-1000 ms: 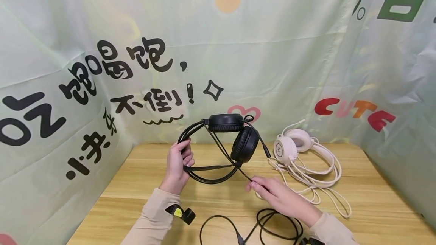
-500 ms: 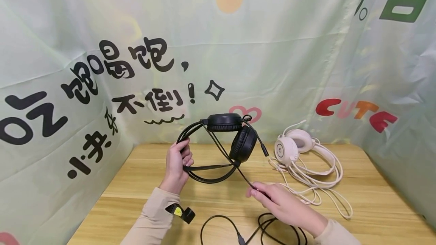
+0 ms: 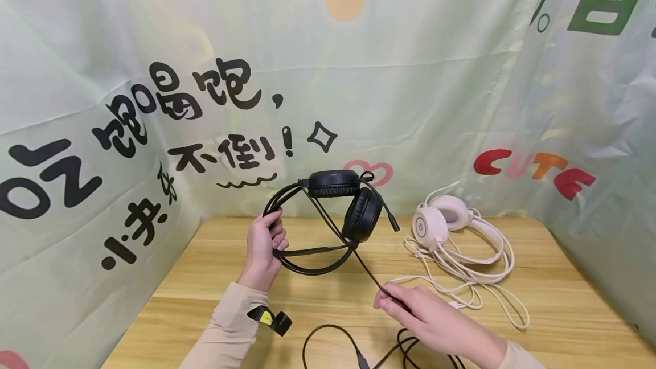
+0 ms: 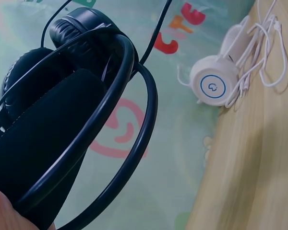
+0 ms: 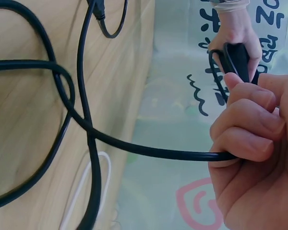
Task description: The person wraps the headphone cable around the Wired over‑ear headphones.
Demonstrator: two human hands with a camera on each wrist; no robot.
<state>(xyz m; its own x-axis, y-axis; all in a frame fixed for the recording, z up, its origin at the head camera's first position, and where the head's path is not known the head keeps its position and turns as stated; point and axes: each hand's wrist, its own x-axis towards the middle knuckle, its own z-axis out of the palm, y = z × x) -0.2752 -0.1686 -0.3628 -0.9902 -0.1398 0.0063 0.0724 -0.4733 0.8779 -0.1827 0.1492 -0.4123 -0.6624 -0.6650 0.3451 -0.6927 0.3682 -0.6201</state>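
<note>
A black headset point(image 3: 335, 184) with two padded ear cups and a thin boom microphone is held up above the table. My left hand point(image 3: 263, 249) grips it by the headband, at the left end in the head view. In the left wrist view the padded band point(image 4: 48, 120) and its outer hoops fill the left side. My right hand point(image 3: 420, 312) grips the black cable point(image 3: 371, 275) that runs down from the lower ear cup. From the curled fingers point(image 5: 245, 129) in the right wrist view, the cable leads back in loops over the wood.
A white headset point(image 3: 430, 225) lies at the right on the wooden table point(image 3: 205, 278), its white cord point(image 3: 476, 289) tangled in front. Loops of black cable and a dark connector point(image 3: 362, 360) lie at the front edge. Printed cloth point(image 3: 410, 101) walls the back and sides.
My right hand has moved slightly right and down along with the cable, and a longer stretch of it shows below the ear cup. The black headset has shifted slightly left.
</note>
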